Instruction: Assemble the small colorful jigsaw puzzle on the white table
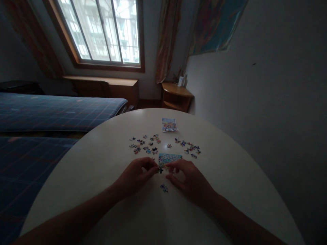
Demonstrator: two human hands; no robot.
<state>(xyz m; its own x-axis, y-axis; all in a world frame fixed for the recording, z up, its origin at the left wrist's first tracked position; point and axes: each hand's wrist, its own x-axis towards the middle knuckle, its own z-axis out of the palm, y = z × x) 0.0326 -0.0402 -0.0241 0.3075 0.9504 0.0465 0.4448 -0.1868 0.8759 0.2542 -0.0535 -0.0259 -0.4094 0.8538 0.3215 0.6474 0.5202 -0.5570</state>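
Note:
Between thumb and fingers, my left hand (138, 173) pinches a dark jigsaw puzzle piece (160, 170). My right hand (190, 178) has its thumb and fingers apart, close to the lower right of a partly joined puzzle picture (170, 159) with bright lettering on blue-green. Its fingers cover part of that picture's lower edge. Nearer to me lies a small cluster of puzzle pieces (164, 188), below and between both hands. Whether the right fingertips touch the puzzle I cannot tell.
Loose puzzle pieces are spread at the left (139, 146) and right (189, 146) of the round white table (102, 190). A printed packet (169, 125) lies farther back. A bed with a plaid cover (51, 109) stands left; a wall (255, 112) rises on the right.

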